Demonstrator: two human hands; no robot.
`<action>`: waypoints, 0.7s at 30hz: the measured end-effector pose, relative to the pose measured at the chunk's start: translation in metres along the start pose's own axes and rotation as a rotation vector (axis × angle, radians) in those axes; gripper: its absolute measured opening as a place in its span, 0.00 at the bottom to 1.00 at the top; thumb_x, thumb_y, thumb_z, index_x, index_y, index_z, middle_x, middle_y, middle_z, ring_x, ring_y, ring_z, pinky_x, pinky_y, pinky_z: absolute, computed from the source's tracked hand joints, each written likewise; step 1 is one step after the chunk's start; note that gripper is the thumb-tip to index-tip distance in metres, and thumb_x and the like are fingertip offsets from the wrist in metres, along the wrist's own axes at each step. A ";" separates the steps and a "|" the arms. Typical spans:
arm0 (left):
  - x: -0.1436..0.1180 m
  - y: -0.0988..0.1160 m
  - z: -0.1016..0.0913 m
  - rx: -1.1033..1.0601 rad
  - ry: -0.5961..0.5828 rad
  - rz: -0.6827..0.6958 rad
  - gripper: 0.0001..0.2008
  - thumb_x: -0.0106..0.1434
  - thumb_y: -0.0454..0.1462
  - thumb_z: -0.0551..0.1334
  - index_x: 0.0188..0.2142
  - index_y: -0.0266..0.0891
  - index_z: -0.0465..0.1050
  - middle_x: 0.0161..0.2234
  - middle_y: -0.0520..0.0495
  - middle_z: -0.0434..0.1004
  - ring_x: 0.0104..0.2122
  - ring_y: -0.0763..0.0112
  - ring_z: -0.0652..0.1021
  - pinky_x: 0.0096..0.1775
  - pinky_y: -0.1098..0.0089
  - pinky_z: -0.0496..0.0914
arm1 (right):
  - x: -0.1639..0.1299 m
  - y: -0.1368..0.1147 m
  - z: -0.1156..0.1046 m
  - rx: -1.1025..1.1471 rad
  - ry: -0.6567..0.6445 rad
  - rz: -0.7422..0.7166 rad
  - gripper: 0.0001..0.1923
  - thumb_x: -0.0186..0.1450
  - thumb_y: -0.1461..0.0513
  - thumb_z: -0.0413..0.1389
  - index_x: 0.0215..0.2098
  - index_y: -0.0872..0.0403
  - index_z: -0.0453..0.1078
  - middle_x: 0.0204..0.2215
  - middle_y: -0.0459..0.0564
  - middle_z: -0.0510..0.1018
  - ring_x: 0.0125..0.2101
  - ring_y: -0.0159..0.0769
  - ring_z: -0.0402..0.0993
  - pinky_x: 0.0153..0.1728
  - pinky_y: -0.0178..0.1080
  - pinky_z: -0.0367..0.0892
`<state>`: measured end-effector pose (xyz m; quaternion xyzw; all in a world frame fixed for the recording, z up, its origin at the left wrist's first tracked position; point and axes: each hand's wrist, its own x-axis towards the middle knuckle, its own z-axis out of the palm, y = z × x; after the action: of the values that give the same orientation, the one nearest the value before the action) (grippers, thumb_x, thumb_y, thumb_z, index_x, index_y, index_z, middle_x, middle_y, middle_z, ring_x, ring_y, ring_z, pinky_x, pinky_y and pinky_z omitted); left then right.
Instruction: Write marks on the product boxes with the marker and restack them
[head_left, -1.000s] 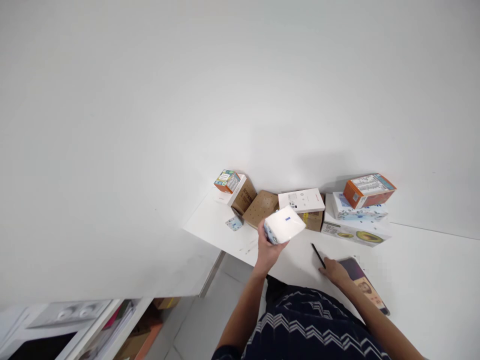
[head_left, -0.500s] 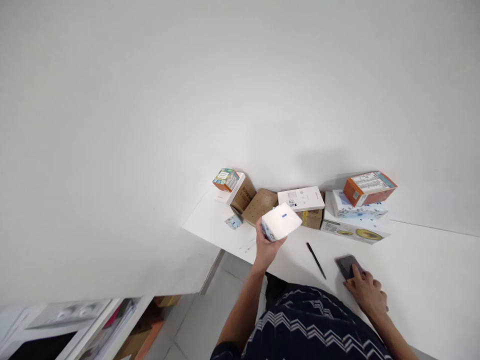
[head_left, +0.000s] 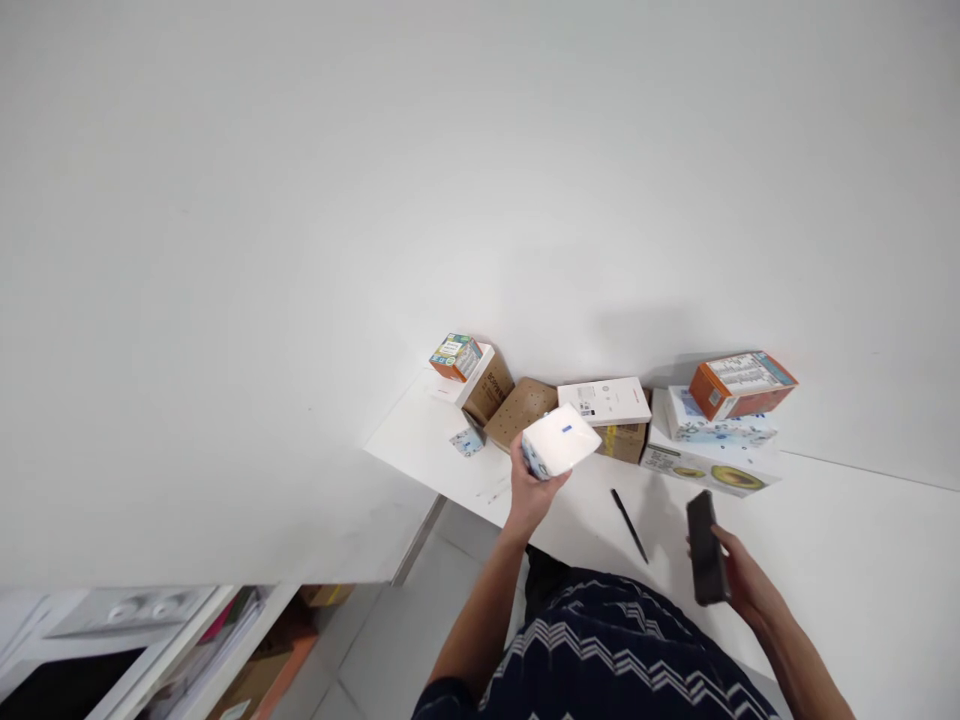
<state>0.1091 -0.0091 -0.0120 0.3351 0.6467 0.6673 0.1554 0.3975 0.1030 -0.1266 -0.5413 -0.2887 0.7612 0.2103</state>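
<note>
The white table [head_left: 847,560] spans the centre and right of the frame. At lower left, a shelf [head_left: 236,650] holds papers and a brown-and-orange box [head_left: 274,672].

The stacks along the wall look finished: right of centre, the avocado box [head_left: 705,473] bears a flowered pack [head_left: 720,430], topped by an orange box [head_left: 742,383]. Near the centre, a white box [head_left: 611,400] lies on a taped carton [head_left: 624,442], beside a perforated carton [head_left: 523,408]; left of these, a lettered carton [head_left: 491,388] supports a small box [head_left: 455,355]. All look closed, and their contents cannot be seen.

What looks unfinished is in the hands. Just below centre, the left hand [head_left: 532,490] grips a white pack [head_left: 561,440] above the table, not yet set down; whether it is full cannot be told. At lower right, the right hand [head_left: 739,575] grips a dark phone [head_left: 706,550], tilted up and seemingly off the table. Between the hands, the pen [head_left: 628,525] lies loose, touched by neither.
</note>
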 end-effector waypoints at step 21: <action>-0.005 -0.014 0.008 -0.004 -0.050 -0.029 0.40 0.45 0.42 0.73 0.56 0.44 0.59 0.52 0.42 0.68 0.53 0.55 0.71 0.54 0.57 0.65 | -0.133 -0.077 0.140 0.411 -1.022 0.170 0.32 0.63 0.46 0.47 0.52 0.61 0.72 0.39 0.60 0.82 0.36 0.47 0.79 0.39 0.45 0.70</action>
<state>0.1148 -0.0045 -0.0268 0.3418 0.6461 0.6578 0.1818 0.3087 0.0464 0.0528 -0.0727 -0.1549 0.9818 0.0827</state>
